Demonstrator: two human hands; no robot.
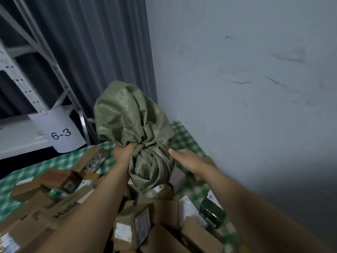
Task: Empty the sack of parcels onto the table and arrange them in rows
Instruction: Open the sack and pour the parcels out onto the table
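Parcels of brown cardboard (131, 229) are lying heaped on the green-checked tabletop (184, 137), the crumpled green woven sack (127, 114) hanging above them. The left hand (125, 154) is clamping its grip round the gathered waist (probably to shake out stragglers); the right hand (189, 161), fingers straight, is hovering just beside.

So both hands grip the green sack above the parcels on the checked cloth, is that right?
Not quite: only the left hand grips the green sack. In the head view the right hand is open beside it, fingers straight.
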